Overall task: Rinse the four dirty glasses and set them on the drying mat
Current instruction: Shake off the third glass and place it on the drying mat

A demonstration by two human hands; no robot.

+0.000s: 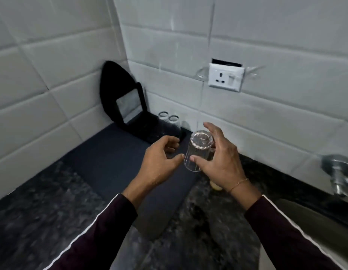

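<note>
My right hand grips a clear ribbed glass, thumb on its near side and fingers behind it. The glass is upside down, base toward me, held above the right part of the dark blue drying mat. My left hand hovers just left of the glass with loosely curled fingers and holds nothing; its thumb tip nearly touches the glass. Two more clear glasses stand upside down, side by side, at the mat's far end near the wall.
A black stand with a small mirror leans in the tiled corner behind the mat. A wall socket sits above. The tap and the steel sink are at the right. Dark speckled counter surrounds the mat.
</note>
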